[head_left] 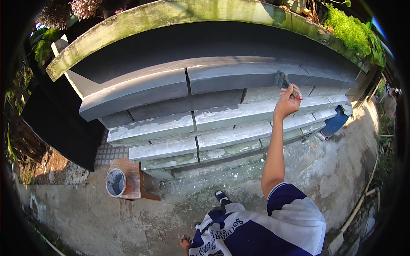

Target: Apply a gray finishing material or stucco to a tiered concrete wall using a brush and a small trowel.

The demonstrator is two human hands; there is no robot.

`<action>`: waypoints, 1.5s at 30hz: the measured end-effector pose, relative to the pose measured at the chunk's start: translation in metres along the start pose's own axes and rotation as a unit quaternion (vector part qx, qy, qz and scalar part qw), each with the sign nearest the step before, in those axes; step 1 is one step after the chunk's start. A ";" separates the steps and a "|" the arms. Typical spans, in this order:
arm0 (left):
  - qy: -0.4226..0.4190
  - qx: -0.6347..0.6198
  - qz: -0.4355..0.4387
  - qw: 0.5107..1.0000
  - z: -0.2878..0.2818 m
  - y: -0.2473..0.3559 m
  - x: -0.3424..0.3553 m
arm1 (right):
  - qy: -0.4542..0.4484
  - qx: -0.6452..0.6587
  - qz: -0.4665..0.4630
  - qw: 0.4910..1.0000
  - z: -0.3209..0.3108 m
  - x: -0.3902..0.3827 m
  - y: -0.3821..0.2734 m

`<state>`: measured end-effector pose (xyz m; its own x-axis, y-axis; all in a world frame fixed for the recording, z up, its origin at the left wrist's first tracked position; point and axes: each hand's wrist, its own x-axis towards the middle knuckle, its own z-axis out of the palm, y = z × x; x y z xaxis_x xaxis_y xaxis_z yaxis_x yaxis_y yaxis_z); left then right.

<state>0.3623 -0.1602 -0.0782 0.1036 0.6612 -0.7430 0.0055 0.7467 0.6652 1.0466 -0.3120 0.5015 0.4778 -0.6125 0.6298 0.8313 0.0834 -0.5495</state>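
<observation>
My right hand (288,101) reaches far out to the right, its fingers closed around the handle of a paintbrush (282,80). The dark, paint-covered bristles rest against the front face of the top ledge of a stepped concrete wall (239,77). This ledge is coated in dark grey paint. Below the brush, the lower ledges (230,113) are whitish and patchy, with greenish stains. Low at the bottom edge, beside my shirt, my left hand (185,242) shows only in part; its fingers look slightly apart, with nothing visible in them.
A bucket (116,182) with grey paint inside stands on a brown wooden box (147,187) at left. A blue container (334,122) sits by the wall's right end. Above runs a mossy concrete planter edge (179,15) with plants. White spots dot the concrete floor (230,175).
</observation>
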 end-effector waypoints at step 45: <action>0.033 0.005 0.006 0.999 0.060 0.016 -0.002 | -0.491 -0.137 -0.069 0.858 0.058 0.087 0.001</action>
<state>0.4215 -0.1537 -0.0621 0.0381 0.6735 -0.7382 0.0155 0.7382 0.6744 1.1053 -0.3197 0.5872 0.5008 0.3664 0.7842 0.8655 -0.2069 -0.4561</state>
